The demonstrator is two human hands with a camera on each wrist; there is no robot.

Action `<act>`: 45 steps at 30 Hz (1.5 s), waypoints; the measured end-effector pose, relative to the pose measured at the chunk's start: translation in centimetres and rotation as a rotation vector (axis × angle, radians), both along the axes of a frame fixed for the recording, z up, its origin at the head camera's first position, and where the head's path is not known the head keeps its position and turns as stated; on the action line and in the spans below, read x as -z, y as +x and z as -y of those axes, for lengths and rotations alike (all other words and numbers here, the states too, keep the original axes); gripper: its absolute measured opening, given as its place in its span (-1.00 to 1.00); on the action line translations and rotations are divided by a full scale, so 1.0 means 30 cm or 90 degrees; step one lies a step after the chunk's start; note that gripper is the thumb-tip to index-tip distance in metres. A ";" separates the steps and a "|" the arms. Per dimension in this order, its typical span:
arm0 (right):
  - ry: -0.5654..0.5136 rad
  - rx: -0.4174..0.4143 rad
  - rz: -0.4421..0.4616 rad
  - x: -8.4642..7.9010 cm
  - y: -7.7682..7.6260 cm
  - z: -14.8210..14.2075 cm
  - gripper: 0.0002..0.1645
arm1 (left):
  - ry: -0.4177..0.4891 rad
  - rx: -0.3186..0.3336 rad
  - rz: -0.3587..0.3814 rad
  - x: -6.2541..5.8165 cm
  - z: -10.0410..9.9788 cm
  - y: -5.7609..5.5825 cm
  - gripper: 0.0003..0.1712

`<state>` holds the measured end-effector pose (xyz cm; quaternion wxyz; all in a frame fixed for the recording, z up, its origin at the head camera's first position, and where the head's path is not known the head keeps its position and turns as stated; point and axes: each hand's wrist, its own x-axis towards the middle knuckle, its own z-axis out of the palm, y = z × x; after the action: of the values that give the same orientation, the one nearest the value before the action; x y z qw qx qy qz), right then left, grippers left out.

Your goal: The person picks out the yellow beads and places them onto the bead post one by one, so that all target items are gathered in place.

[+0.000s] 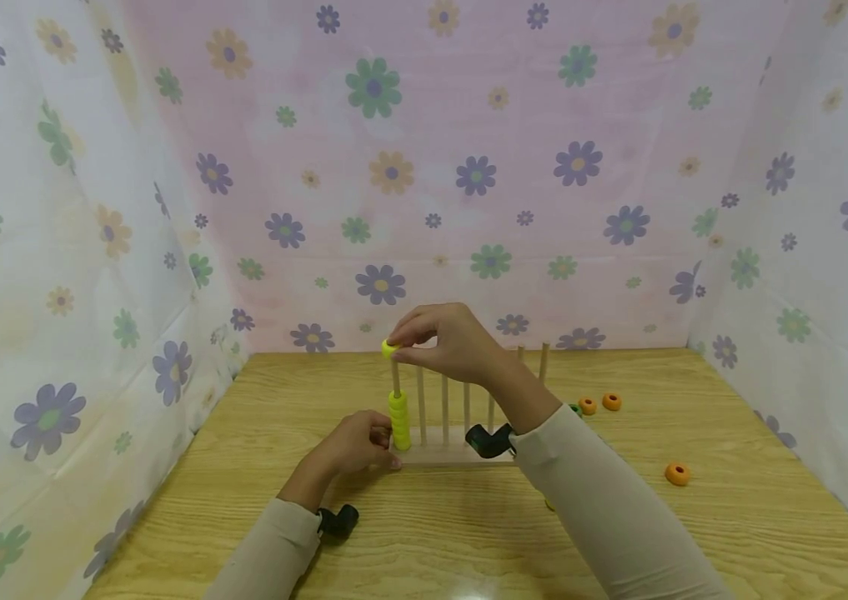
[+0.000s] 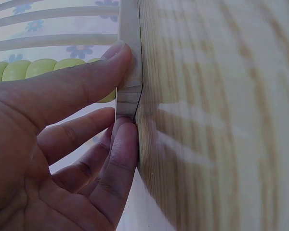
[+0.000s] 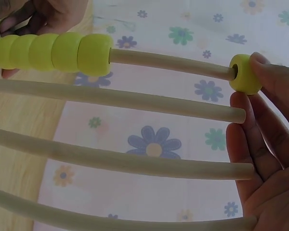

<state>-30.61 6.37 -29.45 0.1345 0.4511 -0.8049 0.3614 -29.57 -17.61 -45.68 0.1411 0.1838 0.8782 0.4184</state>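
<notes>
A wooden peg stand with several upright rods stands on the table. Its leftmost rod carries a stack of yellow beads at the bottom. My right hand pinches one more yellow bead between thumb and fingers. In the right wrist view the rod's tip enters that bead's hole, well above the stack. My left hand grips the left end of the stand's base, its thumb along one face and fingers at the end.
To the right of the stand lie orange beads, two of them farther back near a green bead half hidden by my right arm. A yellowish piece peeks out below the forearm. Flowered cloth encloses the table's back and sides.
</notes>
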 end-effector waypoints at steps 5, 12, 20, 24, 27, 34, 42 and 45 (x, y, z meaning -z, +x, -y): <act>-0.003 0.007 0.002 0.004 -0.006 0.007 -0.84 | 0.001 0.009 -0.014 0.000 0.000 0.001 -0.49; -0.002 0.016 0.014 0.015 -0.014 0.012 -0.80 | 0.001 0.009 -0.012 0.002 0.000 -0.003 -0.51; 0.006 0.034 0.027 0.020 -0.011 0.011 -0.76 | -0.003 0.006 -0.011 -0.001 0.000 -0.002 -0.50; 0.010 0.035 0.035 0.020 -0.009 0.010 -0.76 | -0.003 0.004 -0.004 0.000 0.000 -0.002 -0.52; 0.013 0.038 0.039 0.020 -0.007 0.009 -0.76 | -0.003 0.002 -0.003 0.001 0.000 -0.004 -0.52; 0.012 0.031 0.044 0.023 -0.010 0.009 -0.75 | -0.005 -0.004 0.001 -0.002 0.000 -0.002 -0.50; 0.015 0.028 0.040 0.025 -0.008 0.008 -0.76 | -0.008 -0.004 0.000 -0.002 -0.004 0.001 -0.53; 0.015 0.025 0.037 0.026 -0.010 0.008 -0.77 | -0.011 -0.007 -0.005 0.000 -0.004 0.001 -0.51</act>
<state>-30.91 6.12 -30.24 0.1129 0.4258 -0.8214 0.3622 -29.55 -17.48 -45.67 0.1369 0.1793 0.8835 0.4106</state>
